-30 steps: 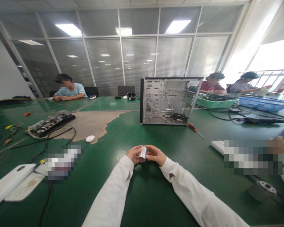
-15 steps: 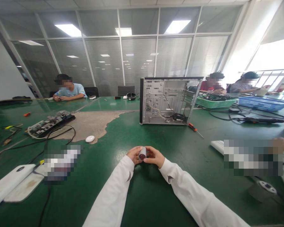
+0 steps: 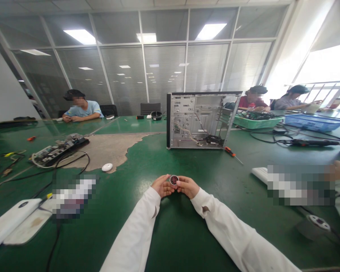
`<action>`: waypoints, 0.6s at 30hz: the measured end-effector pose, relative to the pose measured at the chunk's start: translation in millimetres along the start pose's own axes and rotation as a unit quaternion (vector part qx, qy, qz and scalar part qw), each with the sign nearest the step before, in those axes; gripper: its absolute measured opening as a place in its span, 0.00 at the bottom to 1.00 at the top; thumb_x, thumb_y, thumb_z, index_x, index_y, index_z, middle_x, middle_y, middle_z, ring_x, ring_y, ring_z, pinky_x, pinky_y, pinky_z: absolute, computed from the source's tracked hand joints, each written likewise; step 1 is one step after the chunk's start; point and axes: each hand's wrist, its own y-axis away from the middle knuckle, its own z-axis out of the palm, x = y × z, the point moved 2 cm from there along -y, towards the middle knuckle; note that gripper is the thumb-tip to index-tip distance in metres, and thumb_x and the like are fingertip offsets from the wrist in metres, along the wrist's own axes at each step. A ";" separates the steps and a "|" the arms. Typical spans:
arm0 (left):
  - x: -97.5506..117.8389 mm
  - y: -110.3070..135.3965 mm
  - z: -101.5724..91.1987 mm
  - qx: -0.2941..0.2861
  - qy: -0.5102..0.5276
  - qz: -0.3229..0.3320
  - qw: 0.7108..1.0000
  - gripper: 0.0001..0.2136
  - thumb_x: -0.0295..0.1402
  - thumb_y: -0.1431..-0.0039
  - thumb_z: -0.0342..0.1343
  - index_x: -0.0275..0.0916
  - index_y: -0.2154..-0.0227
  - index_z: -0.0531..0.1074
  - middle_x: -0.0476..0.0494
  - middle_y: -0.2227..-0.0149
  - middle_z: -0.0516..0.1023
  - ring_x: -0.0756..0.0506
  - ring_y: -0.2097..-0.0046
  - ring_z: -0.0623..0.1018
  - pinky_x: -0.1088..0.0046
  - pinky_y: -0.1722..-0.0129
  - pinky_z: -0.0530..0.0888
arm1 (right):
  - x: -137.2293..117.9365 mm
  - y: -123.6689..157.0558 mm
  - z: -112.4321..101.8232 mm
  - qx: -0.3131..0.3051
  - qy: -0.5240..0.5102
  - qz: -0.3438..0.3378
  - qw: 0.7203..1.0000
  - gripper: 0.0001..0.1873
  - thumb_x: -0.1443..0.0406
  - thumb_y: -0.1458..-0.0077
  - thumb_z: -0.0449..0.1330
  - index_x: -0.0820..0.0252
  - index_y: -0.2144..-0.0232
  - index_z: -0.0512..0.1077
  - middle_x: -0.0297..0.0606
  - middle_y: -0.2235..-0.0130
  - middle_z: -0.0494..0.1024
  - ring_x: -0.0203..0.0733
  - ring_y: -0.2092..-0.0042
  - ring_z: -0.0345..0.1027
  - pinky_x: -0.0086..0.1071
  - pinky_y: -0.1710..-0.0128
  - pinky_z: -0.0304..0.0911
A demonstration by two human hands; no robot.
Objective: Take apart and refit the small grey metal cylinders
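Between my two hands is a small silver cylinder point(image 3: 174, 180), its round end turned toward me, showing dark and red parts inside a pale rim. My left hand point(image 3: 162, 186) curls around its left side, with fingers beneath it. My right hand point(image 3: 187, 186) pinches it from the right, thumb at the front edge. Beyond my hands stands an open computer case point(image 3: 198, 121), with loose wires and a black fan inside. An orange-handled screwdriver point(image 3: 230, 152) lies by its right corner.
At left are a circuit-board assembly point(image 3: 61, 150), black cables, a white round lid point(image 3: 107, 167) and a long white casing point(image 3: 13, 219). A green basket point(image 3: 257, 122) and blue basket point(image 3: 316, 122) stand at right, near a metal cylinder point(image 3: 313, 227). Other people sit around the green table point(image 3: 147, 151).
The silver cylinder has turned so its open end faces me more directly and has shifted slightly right. My left fingers have opened out a little beneath it.
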 end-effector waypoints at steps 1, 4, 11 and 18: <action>0.0 -0.3 -0.4 -0.001 0.003 0.000 1.000 0.15 0.40 0.51 0.47 0.35 0.62 0.60 0.43 0.80 0.74 0.50 0.80 0.73 0.80 0.80 0.67 | -0.5 0.5 0.2 -0.001 -0.008 0.004 1.000 0.19 0.62 0.68 0.62 0.66 0.69 0.67 0.34 0.76 0.69 0.29 0.76 0.62 0.24 0.78 0.55; -1.0 -0.8 -1.8 0.001 0.004 0.000 1.000 0.16 0.38 0.50 0.46 0.35 0.60 0.59 0.43 0.80 0.74 0.50 0.79 0.73 0.79 0.80 0.68 | -1.2 1.5 0.2 -0.004 -0.021 0.011 1.000 0.18 0.62 0.67 0.62 0.66 0.70 0.68 0.35 0.76 0.69 0.29 0.76 0.62 0.23 0.78 0.56; -0.9 0.2 -2.4 0.010 -0.002 0.010 1.000 0.16 0.37 0.50 0.47 0.36 0.58 0.57 0.44 0.81 0.74 0.50 0.80 0.73 0.79 0.80 0.68 | -2.1 2.5 0.5 0.009 -0.039 0.025 0.999 0.17 0.62 0.66 0.62 0.67 0.71 0.68 0.35 0.78 0.70 0.30 0.76 0.63 0.23 0.77 0.57; 0.0 -0.2 -3.5 0.023 0.006 0.006 1.000 0.16 0.36 0.51 0.48 0.35 0.59 0.58 0.43 0.81 0.74 0.49 0.80 0.73 0.78 0.81 0.68 | -0.9 3.1 -1.7 0.023 -0.055 0.041 0.997 0.16 0.63 0.64 0.61 0.66 0.71 0.68 0.36 0.78 0.71 0.31 0.75 0.65 0.24 0.75 0.58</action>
